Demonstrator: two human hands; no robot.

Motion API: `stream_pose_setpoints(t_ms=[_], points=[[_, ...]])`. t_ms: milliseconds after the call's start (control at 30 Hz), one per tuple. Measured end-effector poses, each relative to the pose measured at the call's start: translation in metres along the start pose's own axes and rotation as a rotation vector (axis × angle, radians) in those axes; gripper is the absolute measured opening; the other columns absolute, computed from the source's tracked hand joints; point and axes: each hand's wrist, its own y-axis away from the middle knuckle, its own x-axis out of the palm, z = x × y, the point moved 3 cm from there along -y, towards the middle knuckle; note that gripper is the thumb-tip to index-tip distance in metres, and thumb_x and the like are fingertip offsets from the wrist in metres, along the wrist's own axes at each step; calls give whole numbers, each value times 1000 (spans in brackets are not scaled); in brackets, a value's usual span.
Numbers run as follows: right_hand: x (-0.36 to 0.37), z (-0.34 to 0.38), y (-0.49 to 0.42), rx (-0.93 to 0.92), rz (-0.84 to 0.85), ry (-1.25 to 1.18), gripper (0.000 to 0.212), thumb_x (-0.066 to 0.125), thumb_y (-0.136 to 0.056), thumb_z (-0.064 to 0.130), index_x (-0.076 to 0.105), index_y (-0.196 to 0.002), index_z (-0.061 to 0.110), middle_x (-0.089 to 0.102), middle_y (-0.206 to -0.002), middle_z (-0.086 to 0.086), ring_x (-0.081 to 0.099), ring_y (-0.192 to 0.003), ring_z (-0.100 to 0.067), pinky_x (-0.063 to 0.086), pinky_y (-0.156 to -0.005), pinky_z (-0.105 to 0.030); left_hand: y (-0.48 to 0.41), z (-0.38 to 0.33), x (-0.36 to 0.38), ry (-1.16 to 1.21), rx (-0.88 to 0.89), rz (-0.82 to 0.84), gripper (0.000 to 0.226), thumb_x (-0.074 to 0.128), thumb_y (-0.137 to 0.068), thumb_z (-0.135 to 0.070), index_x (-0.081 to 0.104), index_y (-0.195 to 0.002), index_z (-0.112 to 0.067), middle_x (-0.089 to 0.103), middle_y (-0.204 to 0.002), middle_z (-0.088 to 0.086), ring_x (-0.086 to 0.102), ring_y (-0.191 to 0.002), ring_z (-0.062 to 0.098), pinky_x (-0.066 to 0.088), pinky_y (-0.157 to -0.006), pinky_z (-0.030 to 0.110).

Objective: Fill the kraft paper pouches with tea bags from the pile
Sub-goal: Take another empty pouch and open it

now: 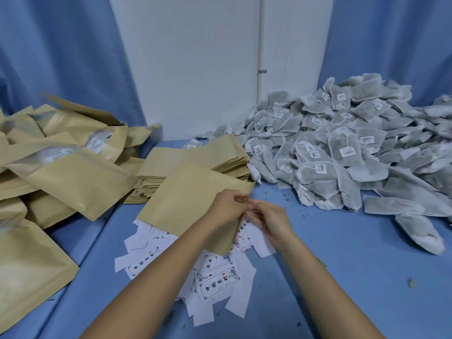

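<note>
Pouch [188, 204] of kraft paper sits tilted in mid-frame, lifted off the desk [342, 265], with both grips at its right-hand edge. The left grip [226, 210] lies over the pouch's near right corner, thumb and fingers curled and pinching the paper edge. The right grip [270, 220] comes in from the other side and meets it at the same edge, its fingertips drawn together on the rim; the two grips almost touch there. The edge itself is largely hidden by the fingers, so I cannot tell whether the mouth is parted.

Tea bags [342, 148] lie in a big loose pile to the right and behind, well apart from the right grip, with bare blue desk between. A few stray bags trail toward the near right. Dark crumbs [412, 283] dot the desk around the pile.

Just behind the held pouch, a flat stack [193, 157] of unfilled pouches leans against the pile's left edge; the held pouch overlaps its front. Filled pouches [63, 172] are heaped on the left, some showing a clear window, and they spill toward the near left corner.

White labels [217, 280] with black printing lie scattered on the desk under the pouch and both forearms.

Blue curtains [61, 57] hang at the back on either side of a white panel [190, 69].
</note>
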Motion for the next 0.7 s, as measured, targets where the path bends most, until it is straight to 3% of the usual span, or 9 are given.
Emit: stream_pose_setpoints(t_ms=[133,200,300,367,433,567,700], points=[[12,7,3,-93,-134,256,24,58,-83,7,59,-59,7,55,-59,-10,49,-60,-21,43,-61,-30,7,-8,14,-311,154,-199,19,51,-84,-3,70,-87,-3,71,-81,13,65,-76,27,51,-72,35],[19,8,6,-58,-124,235,23,56,-85,17,57,-66,5,50,-64,-12,46,-64,-22,39,-60,-33,9,-9,14,-262,147,-279,18,55,-81,-2,71,-83,-8,71,-80,8,65,-74,20,49,-67,26],[23,5,9,-94,-90,217,29,58,-89,19,57,-61,9,49,-67,-11,45,-68,-23,34,-64,-36,10,-11,13,-238,105,-349,18,54,-77,-1,70,-76,-11,67,-72,3,62,-67,17,39,-55,18],[23,4,12,-108,-52,117,28,54,-94,17,67,-72,6,59,-68,-10,53,-66,-20,41,-64,-30,10,-11,12,-166,105,-372,20,55,-79,-2,71,-75,-14,64,-68,1,57,-61,12,41,-57,18],[20,4,13,-104,-16,48,30,51,-96,14,64,-71,3,56,-61,-6,49,-57,-13,39,-55,-22,9,-10,7,-60,100,-394,17,59,-78,-1,71,-74,-12,62,-66,-1,52,-58,8,40,-57,12],[19,8,8,-157,-48,251,22,52,-89,4,58,-73,-10,43,-67,-12,35,-65,-23,27,-56,-30,11,-6,6,-39,104,-386,7,66,-77,-2,72,-76,-5,61,-65,-3,52,-58,2,36,-54,4],[24,17,4,-80,-56,246,12,50,-86,-1,59,-83,7,42,-77,-13,33,-72,-24,26,-59,-31,14,-8,-3,40,73,-436,8,66,-76,-2,74,-75,-6,65,-68,-4,57,-63,2,36,-57,1]])
